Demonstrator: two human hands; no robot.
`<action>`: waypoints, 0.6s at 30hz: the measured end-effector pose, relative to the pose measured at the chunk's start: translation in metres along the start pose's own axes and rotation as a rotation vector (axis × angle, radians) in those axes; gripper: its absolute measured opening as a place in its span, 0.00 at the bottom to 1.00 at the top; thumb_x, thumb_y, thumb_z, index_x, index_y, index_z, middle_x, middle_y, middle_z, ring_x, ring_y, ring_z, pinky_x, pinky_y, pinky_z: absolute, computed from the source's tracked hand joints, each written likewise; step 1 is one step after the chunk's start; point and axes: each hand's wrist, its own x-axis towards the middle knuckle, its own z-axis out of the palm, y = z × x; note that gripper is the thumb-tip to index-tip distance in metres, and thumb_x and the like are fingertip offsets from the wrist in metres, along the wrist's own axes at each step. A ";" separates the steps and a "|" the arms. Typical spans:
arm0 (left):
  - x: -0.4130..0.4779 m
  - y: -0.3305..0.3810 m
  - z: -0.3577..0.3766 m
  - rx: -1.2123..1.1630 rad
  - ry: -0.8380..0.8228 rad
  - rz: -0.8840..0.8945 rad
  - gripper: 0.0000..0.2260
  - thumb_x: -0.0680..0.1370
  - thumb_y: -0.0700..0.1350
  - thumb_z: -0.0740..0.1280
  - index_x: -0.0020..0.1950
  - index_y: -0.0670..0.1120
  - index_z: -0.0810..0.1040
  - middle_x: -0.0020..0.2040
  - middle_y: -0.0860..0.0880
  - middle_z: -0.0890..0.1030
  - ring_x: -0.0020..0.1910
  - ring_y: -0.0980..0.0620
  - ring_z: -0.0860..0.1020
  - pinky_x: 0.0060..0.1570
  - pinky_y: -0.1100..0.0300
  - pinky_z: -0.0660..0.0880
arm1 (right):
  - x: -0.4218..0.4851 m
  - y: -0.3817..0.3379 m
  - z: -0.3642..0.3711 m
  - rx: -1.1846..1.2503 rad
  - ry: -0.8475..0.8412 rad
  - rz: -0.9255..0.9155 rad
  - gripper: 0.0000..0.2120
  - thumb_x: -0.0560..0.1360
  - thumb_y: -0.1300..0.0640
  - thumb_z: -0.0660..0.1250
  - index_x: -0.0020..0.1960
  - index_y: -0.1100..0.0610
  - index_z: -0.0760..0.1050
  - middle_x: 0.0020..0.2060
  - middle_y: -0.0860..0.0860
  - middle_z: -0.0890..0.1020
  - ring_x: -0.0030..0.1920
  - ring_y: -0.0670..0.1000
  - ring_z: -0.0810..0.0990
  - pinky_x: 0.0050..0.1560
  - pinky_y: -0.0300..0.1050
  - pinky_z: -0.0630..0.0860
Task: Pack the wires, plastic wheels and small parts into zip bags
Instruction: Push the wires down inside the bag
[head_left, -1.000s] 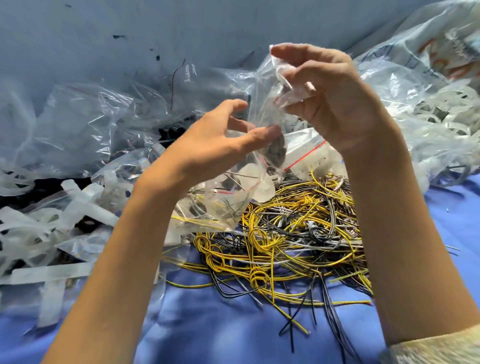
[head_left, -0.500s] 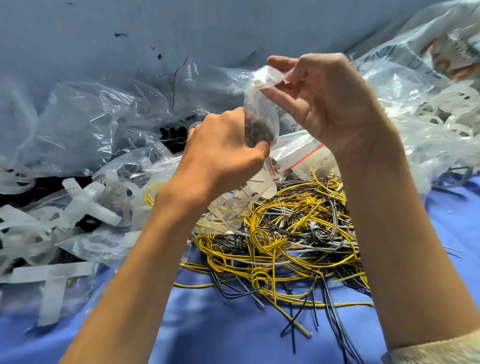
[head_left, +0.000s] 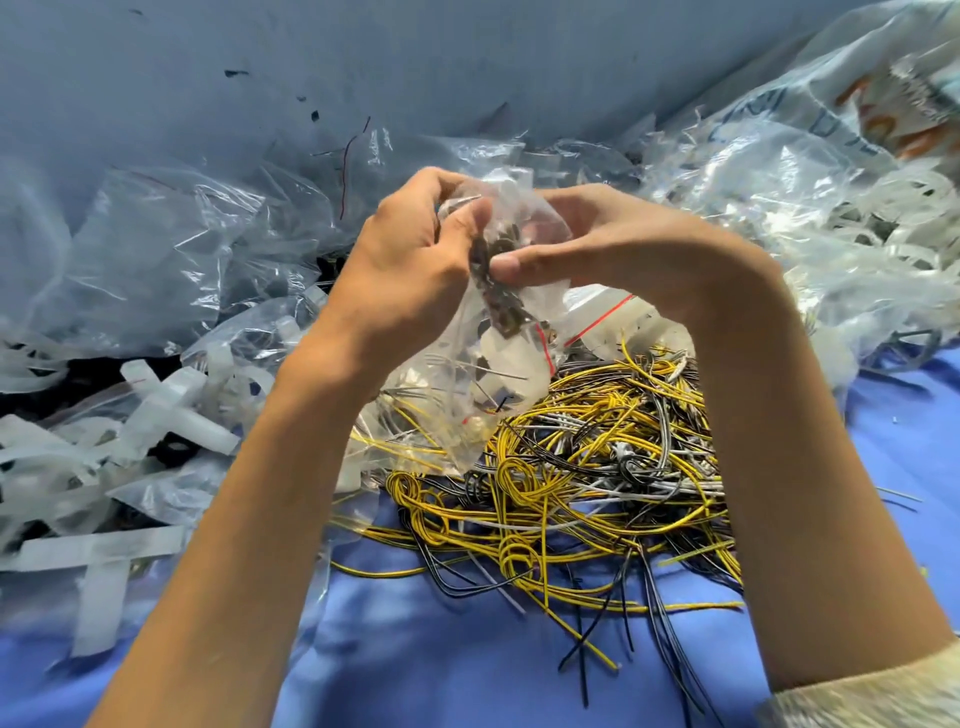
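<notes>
Pinching the zip bag (head_left: 519, 213) tight with left grip (head_left: 410, 270) and right grip (head_left: 613, 249), likely to squeeze it shut. Held up over the wires (head_left: 597, 467), mid blue cloth (head_left: 467, 654), to hold the small parts (head_left: 498, 306) inside.

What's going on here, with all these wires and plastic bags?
A person is working a small clear zip bag with both bare hands. The left hand grips it from one side and the right hand pinches it from the other, and small dark parts show inside it. Below the hands, a tangled pile of yellow, black and white wires lies loose on a blue cloth, not yet bagged. More clear bags and white plastic strips lie at the left.
</notes>
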 end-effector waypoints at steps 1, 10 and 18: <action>0.000 0.000 0.000 0.014 -0.005 0.004 0.04 0.81 0.47 0.62 0.52 0.51 0.75 0.42 0.57 0.79 0.42 0.59 0.76 0.45 0.66 0.71 | -0.001 0.000 0.000 0.012 0.007 -0.017 0.24 0.65 0.51 0.73 0.56 0.63 0.78 0.45 0.54 0.80 0.45 0.48 0.77 0.51 0.43 0.70; 0.001 -0.009 -0.006 0.288 -0.135 -0.014 0.16 0.73 0.56 0.70 0.57 0.50 0.74 0.52 0.53 0.78 0.51 0.55 0.77 0.51 0.59 0.71 | 0.003 0.006 -0.003 0.002 0.232 -0.022 0.12 0.69 0.65 0.73 0.50 0.58 0.77 0.39 0.52 0.82 0.37 0.47 0.80 0.42 0.43 0.77; -0.002 -0.011 -0.007 0.571 -0.306 -0.086 0.11 0.72 0.46 0.66 0.52 0.59 0.75 0.51 0.53 0.77 0.52 0.50 0.76 0.51 0.59 0.69 | 0.004 0.005 -0.002 -0.214 0.273 0.030 0.13 0.69 0.56 0.74 0.51 0.53 0.75 0.37 0.51 0.79 0.31 0.45 0.75 0.25 0.35 0.68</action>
